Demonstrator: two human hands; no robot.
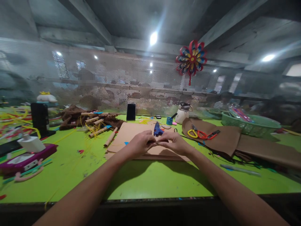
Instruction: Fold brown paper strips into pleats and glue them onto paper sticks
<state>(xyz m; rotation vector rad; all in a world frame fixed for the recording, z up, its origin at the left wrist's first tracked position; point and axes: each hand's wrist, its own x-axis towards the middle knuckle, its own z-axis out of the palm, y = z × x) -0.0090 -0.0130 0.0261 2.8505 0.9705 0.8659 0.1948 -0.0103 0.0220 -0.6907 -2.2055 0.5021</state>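
Observation:
My left hand [140,143] and my right hand [173,142] meet over a stack of brown cardboard sheets [131,133] on the green table [145,179]. Both hands have their fingers pinched together on a small thin brown piece [157,142] held between them; what it is I cannot make out. Just behind the hands, a blue glue gun [157,128] lies on the cardboard.
Rolled paper tubes [100,125] and yellow strips lie at back left by a black box [39,118]. A phone [131,111] stands at the back. Scissors [202,134] rest on brown paper at right, near a green basket [249,124]. A paper pinwheel [191,59] hangs on the mesh.

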